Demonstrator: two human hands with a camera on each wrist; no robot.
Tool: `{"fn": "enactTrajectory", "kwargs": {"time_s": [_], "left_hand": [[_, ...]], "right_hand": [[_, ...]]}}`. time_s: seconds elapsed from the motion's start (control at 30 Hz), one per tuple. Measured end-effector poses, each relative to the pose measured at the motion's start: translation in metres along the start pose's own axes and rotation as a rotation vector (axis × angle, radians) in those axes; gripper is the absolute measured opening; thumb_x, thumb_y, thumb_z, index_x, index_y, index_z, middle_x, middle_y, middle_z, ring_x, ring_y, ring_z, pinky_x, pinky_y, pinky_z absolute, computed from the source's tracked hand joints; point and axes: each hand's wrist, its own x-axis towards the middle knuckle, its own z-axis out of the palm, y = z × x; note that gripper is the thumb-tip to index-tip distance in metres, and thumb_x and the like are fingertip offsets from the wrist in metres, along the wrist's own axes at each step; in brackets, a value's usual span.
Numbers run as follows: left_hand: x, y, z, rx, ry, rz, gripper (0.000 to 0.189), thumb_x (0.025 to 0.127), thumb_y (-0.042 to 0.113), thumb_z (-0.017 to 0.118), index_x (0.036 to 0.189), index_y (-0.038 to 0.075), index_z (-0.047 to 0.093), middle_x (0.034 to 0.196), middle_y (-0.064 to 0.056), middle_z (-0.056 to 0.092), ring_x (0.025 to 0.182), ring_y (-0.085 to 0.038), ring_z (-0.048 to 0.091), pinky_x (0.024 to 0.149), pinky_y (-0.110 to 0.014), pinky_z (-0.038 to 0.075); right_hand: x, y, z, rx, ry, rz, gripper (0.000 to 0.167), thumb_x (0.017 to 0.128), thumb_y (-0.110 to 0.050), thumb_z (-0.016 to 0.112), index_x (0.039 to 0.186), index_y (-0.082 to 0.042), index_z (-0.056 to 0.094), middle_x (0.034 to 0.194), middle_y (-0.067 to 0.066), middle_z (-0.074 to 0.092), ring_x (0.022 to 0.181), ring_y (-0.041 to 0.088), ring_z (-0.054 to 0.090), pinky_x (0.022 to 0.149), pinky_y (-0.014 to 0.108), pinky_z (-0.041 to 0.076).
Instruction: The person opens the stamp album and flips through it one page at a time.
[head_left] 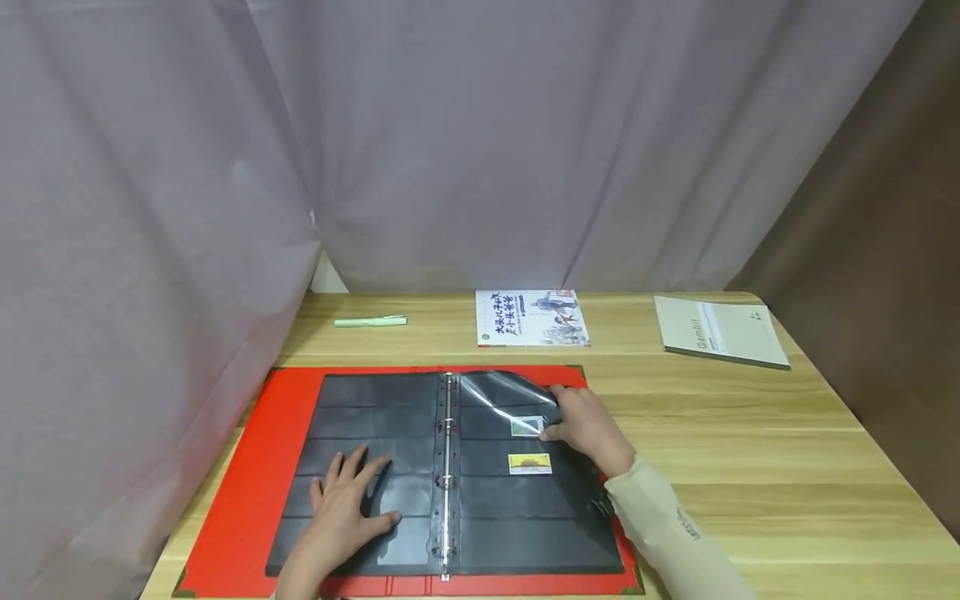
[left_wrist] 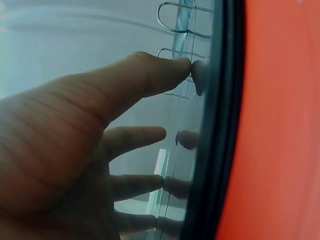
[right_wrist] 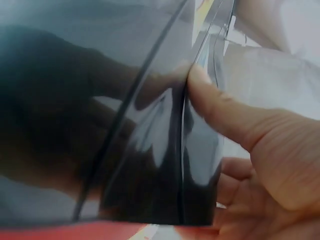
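Observation:
A stamp album with a red cover [head_left: 243, 475] lies spread out, its black pocket pages on metal rings [head_left: 447, 454]. My left hand [head_left: 337, 517] rests on the left page [head_left: 375, 422], fingers spread; in the left wrist view its fingertips meet their reflections in the glossy film. On the right page [head_left: 525, 542], a blue-green stamp [head_left: 527, 427] sits one pocket row above a yellow stamp [head_left: 529, 464]. My right hand [head_left: 592, 429] pinches that page's upper outer edge, which bends upward. The thumb [right_wrist: 202, 87] presses its pocketed face in the right wrist view, other fingers behind.
Beyond the album lie a pale green pen [head_left: 371, 321], a white illustrated booklet [head_left: 532, 318] and, at the far right, a light green notebook [head_left: 720, 332]. Grey curtains [head_left: 480, 150] hang along the back and left of the wooden table [head_left: 750, 467].

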Motion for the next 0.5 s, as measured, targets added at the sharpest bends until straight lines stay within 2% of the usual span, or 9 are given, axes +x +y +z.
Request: {"fn": "enactTrajectory", "kwargs": {"time_s": [0.07,0.17,0.33,0.4,0.5], "left_hand": [[0.0,-0.0013,0.0001,0.002,-0.002,-0.002,0.08,0.072,0.035,0.091,0.141,0.014,0.058,0.154,-0.027,0.037,0.14,-0.06,0.022,0.099,-0.085,0.012],[0.0002,-0.0031,0.0009,-0.008,-0.01,-0.011,0.079,0.072,0.034,0.091,0.141,0.014,0.058,0.155,-0.026,0.036,0.141,-0.06,0.02,0.1,-0.085,0.01],[0.0006,-0.0042,0.0023,-0.026,-0.01,-0.01,0.078,0.073,0.032,0.091,0.141,0.013,0.058,0.156,-0.026,0.035,0.142,-0.059,0.018,0.101,-0.083,0.009],[0.0007,-0.0044,0.0026,-0.02,-0.008,-0.002,0.078,0.072,0.033,0.091,0.141,0.013,0.059,0.155,-0.026,0.035,0.142,-0.059,0.019,0.101,-0.084,0.009],[0.0007,-0.0043,0.0028,-0.017,-0.012,0.001,0.079,0.073,0.035,0.091,0.141,0.013,0.059,0.156,-0.026,0.034,0.142,-0.059,0.018,0.101,-0.083,0.009]], "right_hand": [[-0.0011,-0.0035,0.002,-0.02,0.041,-0.012,0.064,0.063,-0.018,0.098,0.113,0.006,0.065,0.089,0.015,0.068,0.081,0.033,0.062,0.079,0.049,0.053],[-0.003,-0.0084,0.0033,-0.012,0.08,0.005,0.066,0.061,-0.015,0.098,0.113,0.007,0.065,0.09,0.017,0.069,0.079,0.035,0.063,0.076,0.05,0.053],[-0.0038,-0.0115,0.0027,0.056,0.103,0.057,0.076,0.061,-0.009,0.098,0.124,0.008,0.059,0.099,0.02,0.069,0.083,0.036,0.063,0.08,0.052,0.054],[-0.0034,-0.0115,0.0022,0.07,0.105,0.064,0.082,0.06,-0.008,0.098,0.129,0.008,0.056,0.095,0.02,0.068,0.082,0.036,0.062,0.08,0.052,0.054],[-0.0025,-0.0107,0.002,0.08,0.107,0.062,0.093,0.058,-0.008,0.099,0.137,0.007,0.052,0.108,0.023,0.068,0.092,0.041,0.062,0.086,0.053,0.052]]}}
